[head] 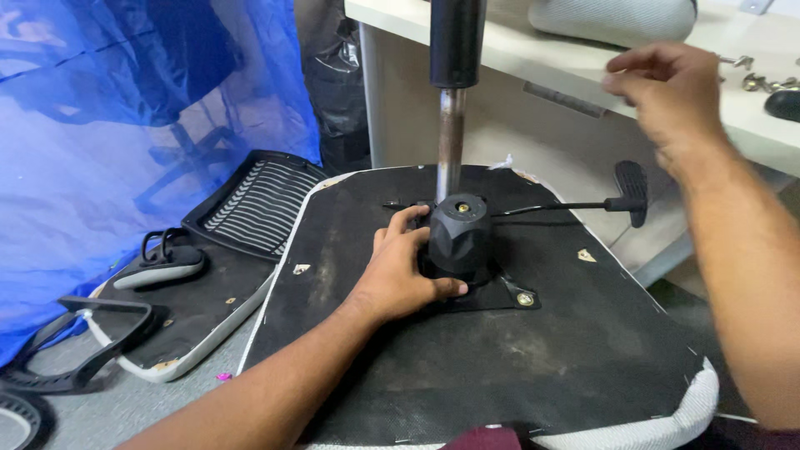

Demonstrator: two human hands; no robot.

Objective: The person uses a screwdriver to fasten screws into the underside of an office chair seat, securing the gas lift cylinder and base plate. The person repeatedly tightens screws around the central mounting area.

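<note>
An upturned chair seat (533, 358) with a black fabric underside and white padded edge lies in front of me. A black tilt mechanism (460, 237) is bolted at its middle, and a gas lift cylinder (452, 125) rises from it. My left hand (400, 271) rests against the mechanism's left side, fingers wrapped round its base. A lever with a black paddle handle (632, 192) sticks out to the right. My right hand (667, 92) is raised over the white table (533, 54) edge, fingers loosely curled, holding nothing that I can see.
Another upturned seat (196, 321) lies at the left with a black and grey armrest (158, 265) on it. A slatted black backrest panel (258, 200) leans behind it, black frame parts (83, 350) lie lower left. Blue plastic sheeting (125, 125) hangs at left. Metal bolts (762, 79) lie on the table.
</note>
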